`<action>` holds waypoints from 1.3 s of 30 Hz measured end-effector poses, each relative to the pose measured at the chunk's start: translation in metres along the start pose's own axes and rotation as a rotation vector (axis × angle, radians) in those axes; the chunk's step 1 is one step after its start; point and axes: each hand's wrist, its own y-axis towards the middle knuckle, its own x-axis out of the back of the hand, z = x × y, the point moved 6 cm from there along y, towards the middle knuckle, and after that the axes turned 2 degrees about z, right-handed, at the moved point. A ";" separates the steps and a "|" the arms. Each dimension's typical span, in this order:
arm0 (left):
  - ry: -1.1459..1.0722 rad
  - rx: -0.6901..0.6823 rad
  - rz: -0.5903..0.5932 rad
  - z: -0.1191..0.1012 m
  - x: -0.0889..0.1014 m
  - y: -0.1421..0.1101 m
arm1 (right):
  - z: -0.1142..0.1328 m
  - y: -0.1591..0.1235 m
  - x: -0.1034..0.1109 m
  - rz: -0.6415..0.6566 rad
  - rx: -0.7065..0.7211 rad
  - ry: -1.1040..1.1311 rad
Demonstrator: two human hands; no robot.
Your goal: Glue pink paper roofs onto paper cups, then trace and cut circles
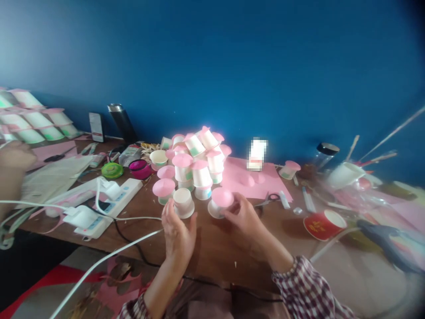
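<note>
My left hand (179, 237) is at a plain white paper cup (183, 199) standing upside down, its thumb and fingers on either side of the wide rim. My right hand (245, 215) pinches the right side of another upturned paper cup (215, 210), which carries a pink paper disc (222, 197) on top. Right behind them stands a stacked cluster of white cups (202, 175) with pink discs between and on them. A pink-topped cup (164, 190) is at the cluster's front left.
A power strip (124, 201) with white plugs and cables lies to the left. Scissors (272, 197) rest near pink paper (237, 188). A red paper cup (323, 225) lies on the right, near a glue gun (381, 237). Another person's arm (13, 170) shows at far left, below stacked cups (43, 126).
</note>
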 end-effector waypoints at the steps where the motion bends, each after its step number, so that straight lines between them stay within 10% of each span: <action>1: 0.006 0.003 0.044 0.000 -0.005 0.000 | 0.000 -0.001 -0.001 0.007 -0.003 0.002; 10: -0.045 0.069 0.155 0.000 -0.013 0.009 | 0.001 0.002 -0.001 -0.011 0.019 0.006; 17: -0.097 -0.031 0.199 -0.014 0.014 -0.037 | 0.009 0.009 -0.006 0.001 0.055 0.053; 39: -0.159 -0.156 0.062 -0.015 0.043 -0.074 | 0.055 0.032 -0.096 0.207 0.161 -0.009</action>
